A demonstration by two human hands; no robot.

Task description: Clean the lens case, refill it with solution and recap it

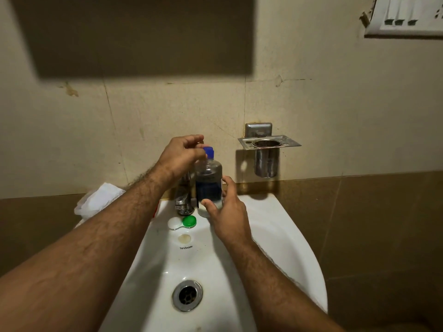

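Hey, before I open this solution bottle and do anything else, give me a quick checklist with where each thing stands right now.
1. Solution bottle upright on the sink ledge: ok.
2. Right hand steadying the bottle's base: ok.
3. Left hand at the blue cap: ok; firm grip, cannot tell.
4. Blue cap off: not ok, still on.
5. Lens case within reach beside the tap: ok.
6. Case caps removed for cleaning: not ok, white and green caps are on.

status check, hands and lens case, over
Left hand at blue cap, right hand gripping bottle base. Lens case capped on sink ledge. Nothing in the way.
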